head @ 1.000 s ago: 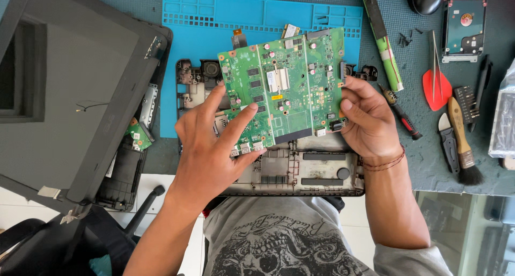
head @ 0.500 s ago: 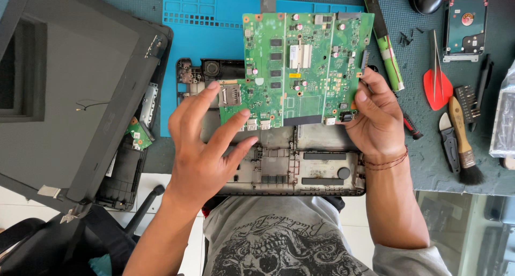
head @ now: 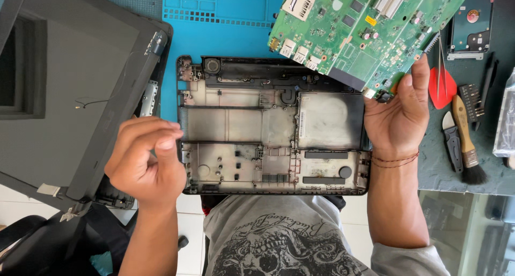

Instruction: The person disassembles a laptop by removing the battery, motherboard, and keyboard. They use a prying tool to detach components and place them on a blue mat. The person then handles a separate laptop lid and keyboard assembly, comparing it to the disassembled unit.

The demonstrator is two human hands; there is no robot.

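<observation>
My right hand (head: 398, 115) grips the lower edge of a green laptop motherboard (head: 365, 29), lifted and tilted over the top right of the work area. Below it lies the bare black laptop bottom case (head: 273, 125), its inside showing, partly on a blue work mat (head: 214, 18). My left hand (head: 147, 160) hovers at the case's left edge with fingers loosely curled and pinched together, holding nothing I can see.
A dark grey laptop lid (head: 70, 82) lies at the left. At the right are a hard drive (head: 472, 26), a red pick with tweezers (head: 441, 85), a brush (head: 468, 142), a small knife (head: 451, 142) and a bit holder (head: 474, 99).
The motherboard has been lifted off the case and carried up to the right in my right hand. My left hand let go of it and drew back to the left.
</observation>
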